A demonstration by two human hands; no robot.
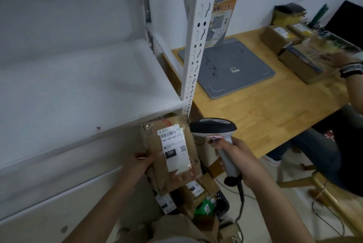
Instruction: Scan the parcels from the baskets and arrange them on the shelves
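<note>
White steel shelving (78, 89) fills the left of the scene, and its slotted upright (196, 46) stands against the corner of a pale wooden counter (265, 117). A grey flat-based scanning stand (235, 70) sits on the counter. Brown cartons (279, 36) lie further back, near a second person's hand (334, 59) with a dark wristband.

Below the shelf edge, a flat brown cardboard parcel (157, 174) is held up face to the camera and slightly tilted, above a dark basket (224, 203) that holds more parcels (194, 189). The left grip (141, 162) holds it by the left edge, with the thumb lying across the front beside the label; the fingers are hidden behind. The cardboard is creased and taped.

A grey-and-black handheld barcode scanner (214, 129) has its head just beside the parcel's upper right corner. The right grip (237, 158) is closed round its handle, and a cable (241, 193) trails from the base.

The white shipping label (173, 148) carries a barcode, the code 15H-159-A03-210, a small QR square and a black block reading 15H.
</note>
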